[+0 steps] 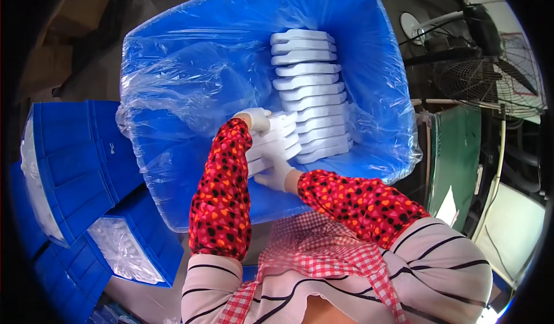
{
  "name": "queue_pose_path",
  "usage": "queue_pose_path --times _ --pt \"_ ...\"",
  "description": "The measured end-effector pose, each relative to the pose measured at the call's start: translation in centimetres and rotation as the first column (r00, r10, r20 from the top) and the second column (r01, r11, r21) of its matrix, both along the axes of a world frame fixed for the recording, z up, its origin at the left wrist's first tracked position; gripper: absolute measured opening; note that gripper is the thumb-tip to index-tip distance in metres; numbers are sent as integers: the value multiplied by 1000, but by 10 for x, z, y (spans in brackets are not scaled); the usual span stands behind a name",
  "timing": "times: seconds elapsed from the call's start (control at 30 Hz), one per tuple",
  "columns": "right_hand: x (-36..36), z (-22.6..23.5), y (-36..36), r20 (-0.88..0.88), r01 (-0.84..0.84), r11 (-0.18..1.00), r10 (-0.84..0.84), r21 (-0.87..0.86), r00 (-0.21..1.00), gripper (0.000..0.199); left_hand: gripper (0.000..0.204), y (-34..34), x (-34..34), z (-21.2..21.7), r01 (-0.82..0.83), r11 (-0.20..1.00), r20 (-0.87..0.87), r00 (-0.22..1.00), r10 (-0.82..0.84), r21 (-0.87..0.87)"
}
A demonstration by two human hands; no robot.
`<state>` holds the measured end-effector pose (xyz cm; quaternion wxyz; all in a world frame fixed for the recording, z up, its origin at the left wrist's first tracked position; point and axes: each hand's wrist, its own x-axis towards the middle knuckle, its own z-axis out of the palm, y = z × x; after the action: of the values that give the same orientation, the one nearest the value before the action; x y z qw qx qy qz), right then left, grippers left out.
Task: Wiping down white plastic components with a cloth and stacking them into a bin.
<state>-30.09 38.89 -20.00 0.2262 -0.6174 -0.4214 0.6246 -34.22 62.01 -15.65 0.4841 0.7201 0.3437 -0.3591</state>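
Note:
Inside a large blue bin point(381, 64) lined with clear plastic film point(173, 87), I hold a small stack of flat white moulded pieces point(281, 135); their exact kind I cannot tell. My gloved left hand point(255, 120) is closed on the stack's far left end. Gripping its near side is my right hand point(276, 171), also in a white glove. Just to the right of the held stack, a long row of similar white pieces point(309, 85) lies closely packed on the bin's bottom. Whether the held pieces touch that row I cannot tell.
More blue bins point(69, 162) stand at the left, one with film-covered contents point(124, 249). A black fan point(476, 84) is at the far right, above a green panel point(456, 151). Brown cartons point(78, 12) sit at the far left.

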Motion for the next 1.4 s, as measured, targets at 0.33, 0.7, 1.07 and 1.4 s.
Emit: queue_pose_path --times 0.33,0.7,1.07,1.4 --pt "-23 1 6 -451 217 855 -445 -472 774 40 79 -1 0 -25 46 994 -85 995 -54 -100" --pt "-8 18 33 -64 107 102 -948 -989 312 50 76 -8 -16 -73 132 982 -58 988 -140 -133" --pt "58 -10 47 -319 -15 811 -213 -585 924 22 48 -51 -21 -67 195 936 106 966 -235 294" --pt "97 -27 211 930 -762 633 183 135 317 28 54 -81 -136 -72 -582 637 127 780 612 505"
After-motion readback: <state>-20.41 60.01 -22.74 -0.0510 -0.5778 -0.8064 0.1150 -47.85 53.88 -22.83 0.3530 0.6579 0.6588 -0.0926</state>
